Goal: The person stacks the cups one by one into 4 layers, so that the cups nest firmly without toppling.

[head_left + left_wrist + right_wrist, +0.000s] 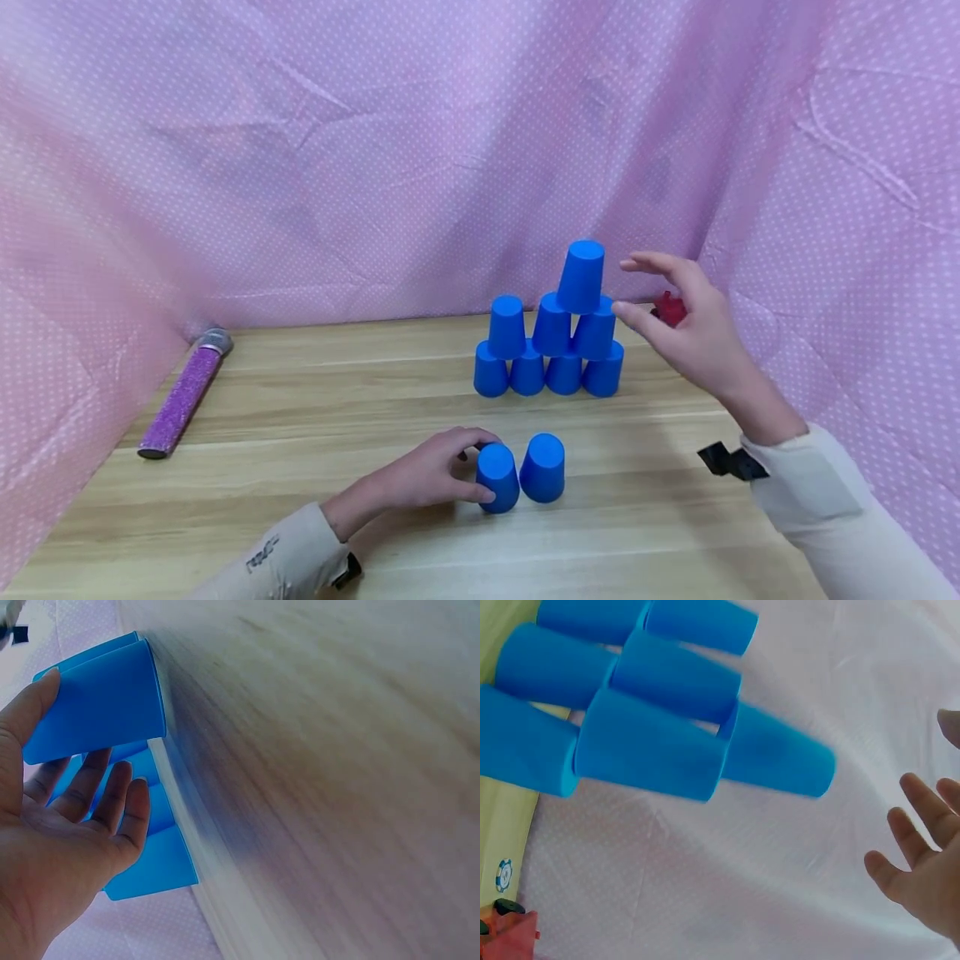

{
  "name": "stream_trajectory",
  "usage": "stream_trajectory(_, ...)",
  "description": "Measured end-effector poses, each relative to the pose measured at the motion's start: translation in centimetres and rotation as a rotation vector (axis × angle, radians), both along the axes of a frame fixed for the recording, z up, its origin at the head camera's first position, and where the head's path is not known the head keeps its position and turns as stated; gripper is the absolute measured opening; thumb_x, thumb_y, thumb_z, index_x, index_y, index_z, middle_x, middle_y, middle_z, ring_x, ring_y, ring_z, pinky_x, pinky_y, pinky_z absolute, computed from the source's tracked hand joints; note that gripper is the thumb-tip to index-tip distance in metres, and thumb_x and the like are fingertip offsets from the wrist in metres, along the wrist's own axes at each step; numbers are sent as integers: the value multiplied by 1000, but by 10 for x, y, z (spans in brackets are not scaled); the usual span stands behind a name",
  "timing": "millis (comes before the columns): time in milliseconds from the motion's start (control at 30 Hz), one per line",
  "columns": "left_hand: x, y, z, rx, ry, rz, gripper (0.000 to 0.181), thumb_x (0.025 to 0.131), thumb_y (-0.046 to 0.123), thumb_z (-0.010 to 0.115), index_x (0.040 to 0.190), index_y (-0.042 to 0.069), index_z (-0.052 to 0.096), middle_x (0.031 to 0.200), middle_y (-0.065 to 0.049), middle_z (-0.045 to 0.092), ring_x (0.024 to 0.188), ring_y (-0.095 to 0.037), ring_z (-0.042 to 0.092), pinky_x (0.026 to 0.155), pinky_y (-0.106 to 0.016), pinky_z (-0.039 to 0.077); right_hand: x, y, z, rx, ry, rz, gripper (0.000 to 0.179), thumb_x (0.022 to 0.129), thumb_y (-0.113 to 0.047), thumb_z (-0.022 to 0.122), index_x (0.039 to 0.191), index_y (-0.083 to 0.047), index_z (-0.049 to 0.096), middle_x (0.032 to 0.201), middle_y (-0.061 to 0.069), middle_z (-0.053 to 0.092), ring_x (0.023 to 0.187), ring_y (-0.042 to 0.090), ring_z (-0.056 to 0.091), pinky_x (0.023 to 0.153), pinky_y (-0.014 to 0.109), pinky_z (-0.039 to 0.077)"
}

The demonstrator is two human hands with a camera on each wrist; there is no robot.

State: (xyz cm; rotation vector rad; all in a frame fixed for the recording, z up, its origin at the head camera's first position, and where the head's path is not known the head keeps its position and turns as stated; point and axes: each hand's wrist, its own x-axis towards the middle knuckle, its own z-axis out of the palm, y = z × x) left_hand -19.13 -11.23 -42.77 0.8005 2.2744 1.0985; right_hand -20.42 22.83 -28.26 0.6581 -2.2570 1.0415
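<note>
Upside-down blue cups stand stacked in tiers: several in the bottom row (491, 371), three in the middle row (507, 327), and a top cup (581, 279) over the right pair. My right hand (693, 325) is beside the top cup, fingers spread and holding nothing; a gap separates it from the stack in the right wrist view. Nearer the front, my left hand (431, 471) grips an upside-down blue cup (498, 479), thumb on its near side and fingers around the back. Just right of that one is another upside-down blue cup (543, 468).
On the left of the wooden table (300, 417) lies a microphone (183, 400) with a glittery purple handle. A red toy (510, 934) with black wheels sits behind the right hand, near the back edge. Pink dotted cloth (375, 167) hangs around the back and sides.
</note>
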Motion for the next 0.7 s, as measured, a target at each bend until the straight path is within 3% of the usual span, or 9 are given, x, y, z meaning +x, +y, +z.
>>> stream_trajectory(100, 0, 0, 1, 0, -1, 2, 51, 88, 41, 77, 133, 34, 55, 130, 14, 60, 126, -16, 54, 103, -43, 50, 18, -7, -5, 49, 107, 84, 65, 77, 6, 81, 136, -9, 57, 127, 8, 66, 101, -5, 56, 80, 9, 45)
stream_trajectory(167, 0, -1, 3, -6, 3, 9, 51, 88, 43, 76, 133, 34, 55, 131, 14, 60, 126, -17, 53, 102, -45, 50, 28, -12, -11, 82, 124, 141, 66, 73, 7, 83, 133, -7, 59, 125, 9, 67, 109, -1, 57, 92, 11, 44)
stream_trajectory(233, 0, -3, 6, -10, 13, 20, 53, 87, 45, 76, 134, 34, 55, 132, 14, 59, 126, -17, 53, 103, -46, 49, 38, -16, -19, 116, 82, 161, 64, 74, 4, 83, 133, -10, 60, 127, 5, 66, 126, 6, 54, 106, 14, 40)
stream_trajectory(333, -2, -7, 18, -4, 62, 37, 57, 86, 47, 76, 137, 32, 54, 134, 15, 59, 126, -16, 53, 102, -46, 48, 48, -20, -35, 159, -45, 156, 58, 81, -7, 82, 134, -18, 59, 130, -1, 65, 127, 13, 57, 105, 27, 48)
stream_trajectory(500, -14, -18, 57, 34, 184, 55, 59, 87, 43, 76, 139, 28, 53, 135, 12, 60, 124, -17, 55, 101, -47, 47, 50, -23, -65, 217, -372, 151, 56, 90, -30, 76, 141, -28, 52, 141, -2, 58, 133, 28, 53, 100, 59, 50)
stream_trajectory(600, -24, -20, 88, 45, 262, 81, 60, 86, 41, 77, 139, 27, 53, 134, 8, 61, 122, -20, 55, 98, -47, 49, 48, -26, -82, 254, -528, 175, 65, 89, -40, 75, 146, -28, 47, 148, 3, 52, 138, 35, 48, 101, 65, 46)
stream_trajectory(700, -36, -17, 118, 67, 332, 108, 60, 86, 39, 78, 139, 26, 53, 132, 6, 62, 120, -21, 55, 98, -45, 49, 45, -30, -95, 267, -603, 212, 70, 87, -44, 76, 148, -26, 46, 150, 3, 49, 140, 35, 45, 104, 66, 43)
